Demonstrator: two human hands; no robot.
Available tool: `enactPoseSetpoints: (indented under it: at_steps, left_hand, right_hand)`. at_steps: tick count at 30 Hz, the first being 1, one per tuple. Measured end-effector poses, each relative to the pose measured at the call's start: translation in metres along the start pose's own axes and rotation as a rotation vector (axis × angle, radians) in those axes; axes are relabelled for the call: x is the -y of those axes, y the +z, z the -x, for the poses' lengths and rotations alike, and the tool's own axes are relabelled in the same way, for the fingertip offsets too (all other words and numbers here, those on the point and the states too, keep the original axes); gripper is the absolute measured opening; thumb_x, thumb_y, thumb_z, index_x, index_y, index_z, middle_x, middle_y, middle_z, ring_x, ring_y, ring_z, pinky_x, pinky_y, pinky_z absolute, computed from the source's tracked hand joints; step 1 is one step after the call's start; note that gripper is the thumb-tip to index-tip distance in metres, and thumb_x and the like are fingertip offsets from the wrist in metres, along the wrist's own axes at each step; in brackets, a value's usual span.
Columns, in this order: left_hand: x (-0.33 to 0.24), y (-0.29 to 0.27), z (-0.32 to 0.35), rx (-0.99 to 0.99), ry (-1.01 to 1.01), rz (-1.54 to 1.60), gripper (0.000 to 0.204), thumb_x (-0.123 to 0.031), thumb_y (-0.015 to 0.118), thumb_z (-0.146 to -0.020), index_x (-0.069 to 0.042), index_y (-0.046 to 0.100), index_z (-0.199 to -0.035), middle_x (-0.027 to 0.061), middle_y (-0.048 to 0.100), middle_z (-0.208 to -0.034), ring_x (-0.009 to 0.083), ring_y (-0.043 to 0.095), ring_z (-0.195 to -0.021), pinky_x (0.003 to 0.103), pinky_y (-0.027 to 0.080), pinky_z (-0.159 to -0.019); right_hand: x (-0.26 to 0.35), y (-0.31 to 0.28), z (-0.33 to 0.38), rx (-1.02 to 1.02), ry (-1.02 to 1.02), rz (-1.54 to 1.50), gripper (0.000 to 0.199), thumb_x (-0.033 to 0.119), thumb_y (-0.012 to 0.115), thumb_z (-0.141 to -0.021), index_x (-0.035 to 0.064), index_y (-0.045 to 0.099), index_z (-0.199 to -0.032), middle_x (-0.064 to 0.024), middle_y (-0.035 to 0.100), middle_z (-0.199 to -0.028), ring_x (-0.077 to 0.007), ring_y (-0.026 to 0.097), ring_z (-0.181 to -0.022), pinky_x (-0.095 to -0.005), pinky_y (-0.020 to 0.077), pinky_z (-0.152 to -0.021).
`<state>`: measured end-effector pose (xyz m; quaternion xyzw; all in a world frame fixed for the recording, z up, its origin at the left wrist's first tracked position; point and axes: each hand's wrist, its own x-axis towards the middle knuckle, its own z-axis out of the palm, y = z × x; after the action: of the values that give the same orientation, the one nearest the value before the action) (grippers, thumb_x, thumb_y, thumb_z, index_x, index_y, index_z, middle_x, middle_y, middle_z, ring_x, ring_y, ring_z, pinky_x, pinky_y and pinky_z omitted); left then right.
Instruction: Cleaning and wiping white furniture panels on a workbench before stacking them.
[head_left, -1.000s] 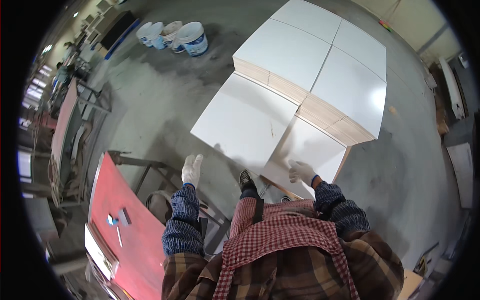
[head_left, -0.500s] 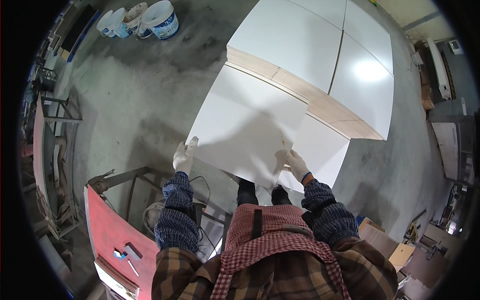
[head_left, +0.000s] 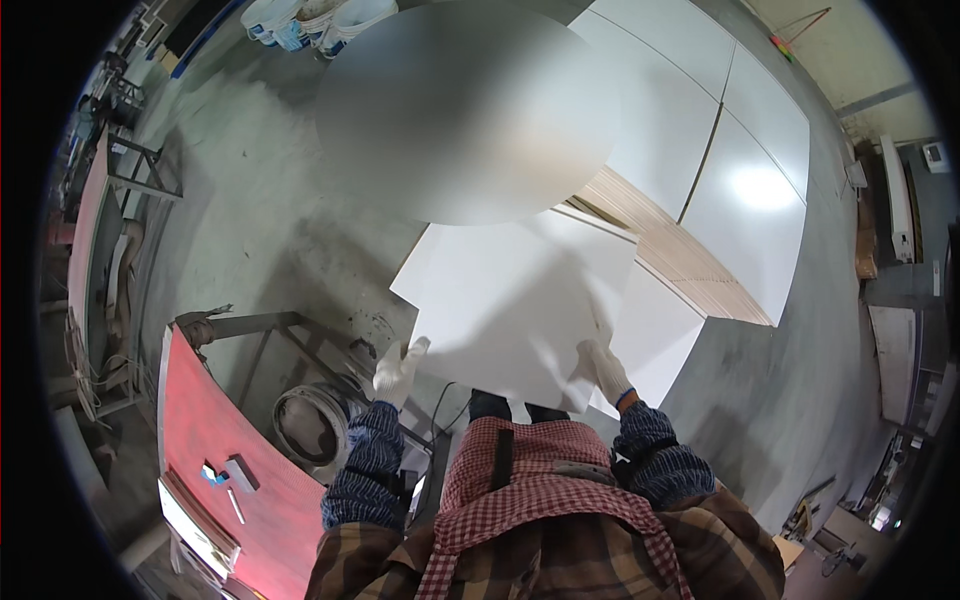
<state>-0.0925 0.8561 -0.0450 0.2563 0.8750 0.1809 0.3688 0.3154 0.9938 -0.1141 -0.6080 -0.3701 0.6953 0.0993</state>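
Note:
A flat white panel [head_left: 500, 310] lies between my two hands, its near edge close to my apron. My left hand [head_left: 398, 372], in a white glove, grips its left edge with the thumb uppermost. On the opposite edge my right hand [head_left: 602, 370], also gloved, has hold of the panel; its fingertips are partly hidden. Beneath, another white panel [head_left: 662, 335] shows at the right, and a white corner [head_left: 410, 268] sticks out at the left. Beyond rises a taller stack of white-topped boards [head_left: 750, 205] with pale brown edges. A blurred oval patch covers part of the panels and stack.
At lower left stands a red-topped table [head_left: 215, 410] with small items on it, beside a metal frame [head_left: 265, 325]. A round bucket [head_left: 308, 425] sits near my left forearm. Several white buckets [head_left: 350, 22] stand at the far left. Concrete floor [head_left: 230, 190] surrounds the stacks.
The held panel has come toward me and shifted off the one under it, whose left corner now shows. Both hands moved nearer my body with it. A blurred patch has appeared.

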Motion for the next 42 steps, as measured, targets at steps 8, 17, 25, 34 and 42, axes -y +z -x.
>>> enactPoseSetpoints:
  at_steps: [8,17,25,34,42]
  left_hand:
    - [-0.011,0.003,-0.045,0.359,-0.062,0.231,0.083,-0.068,0.06,-0.092,-0.002,0.055,-0.143,0.0196,0.066,-0.131,0.0287,0.063,-0.123,0.037,0.045,-0.107]
    - [-0.07,0.013,-0.032,0.341,-0.212,0.335,0.094,-0.061,0.067,-0.091,0.001,0.04,-0.155,0.0206,0.057,-0.146,0.03,0.059,-0.13,0.036,0.045,-0.109]
    - [-0.035,-0.004,0.082,0.269,-0.371,0.414,0.096,-0.065,0.075,-0.083,0.005,0.053,-0.145,0.0244,0.065,-0.135,0.0317,0.063,-0.125,0.037,0.047,-0.107]
    - [0.065,0.046,0.269,-0.166,-0.363,1.209,0.062,-0.041,0.067,-0.098,0.007,0.053,-0.135,0.0144,0.065,-0.124,0.0223,0.063,-0.111,0.036,0.052,-0.097]
    - [0.125,0.031,0.442,-0.575,-0.425,1.346,0.073,-0.053,0.064,-0.098,0.006,0.055,-0.139,0.0128,0.065,-0.129,0.0221,0.061,-0.117,0.036,0.048,-0.103]
  right_hand:
    - [-0.003,-0.033,-0.025,0.029,0.039,-0.33,0.061,0.052,0.051,-0.107,0.0031,0.052,-0.144,-0.0087,0.065,-0.127,-0.019,0.063,-0.112,-0.0337,0.0556,-0.088]
    - [0.038,-0.007,-0.044,-0.236,-0.349,-0.184,0.061,0.06,0.052,-0.103,0.0084,0.06,-0.135,-0.0024,0.065,-0.106,-0.0155,0.061,-0.08,-0.0314,0.0501,-0.064]
    - [0.067,-0.029,0.008,-0.052,-0.084,-0.068,0.061,0.064,0.052,-0.101,0.0099,0.068,-0.122,-0.0022,0.061,-0.078,-0.0166,0.057,-0.06,-0.0334,0.0446,-0.053]
    - [0.169,0.064,0.06,0.373,-0.117,0.305,0.065,0.065,0.042,-0.104,0.0093,0.062,-0.13,-0.0007,0.058,-0.077,-0.0141,0.055,-0.063,-0.03,0.0459,-0.056]
    - [0.135,0.193,0.159,0.779,-0.154,0.498,0.067,0.06,0.047,-0.104,0.0018,0.062,-0.132,-0.0072,0.067,-0.089,-0.0142,0.059,-0.064,-0.0274,0.0459,-0.055]
